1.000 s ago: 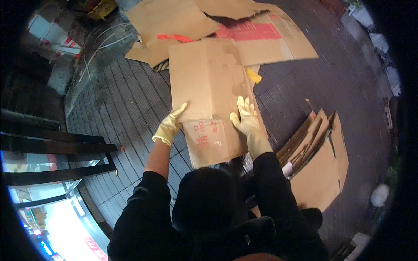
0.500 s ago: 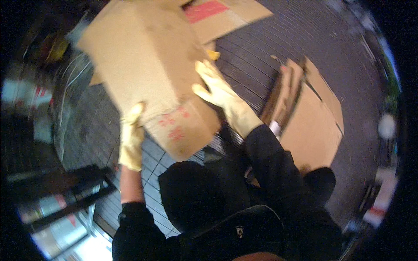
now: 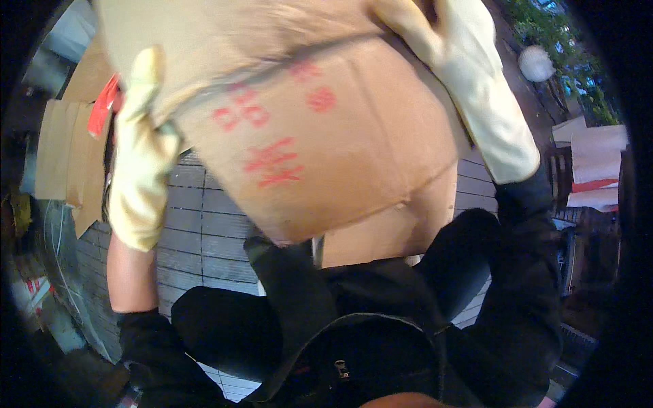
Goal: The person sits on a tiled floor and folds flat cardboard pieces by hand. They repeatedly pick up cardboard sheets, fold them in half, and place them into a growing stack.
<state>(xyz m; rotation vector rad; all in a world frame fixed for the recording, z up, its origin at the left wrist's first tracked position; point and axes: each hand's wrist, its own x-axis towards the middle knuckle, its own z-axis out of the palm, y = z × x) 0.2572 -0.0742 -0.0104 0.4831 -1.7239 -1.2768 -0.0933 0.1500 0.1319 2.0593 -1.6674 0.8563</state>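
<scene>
A brown, flattened cardboard box [image 3: 354,129] with red printed marks fills the upper middle, tilted, its lower flap bent along a crease. My left hand [image 3: 141,170], in a cream rubber glove, grips its left edge with the thumb on the face; the other fingers are partly hidden. My right hand [image 3: 476,85], gloved the same way, holds the upper right edge, thumb across the cardboard and fingertips cut off by the frame. Beneath the held box, another piece of cardboard [image 3: 381,241] shows between my knees.
At the left lies more cardboard [image 3: 64,153] with a red strip [image 3: 102,107]. Grey paving [image 3: 183,234] runs under me. White sheets with a red band [image 3: 595,166] stand at the right, below a round white object [image 3: 536,63] and green leaves [image 3: 534,20].
The view has turned, and the held box now sits further right and closer over my knees. The other stacked cardboard, formerly at the right, is now mostly behind it. Both hands still grip the box.
</scene>
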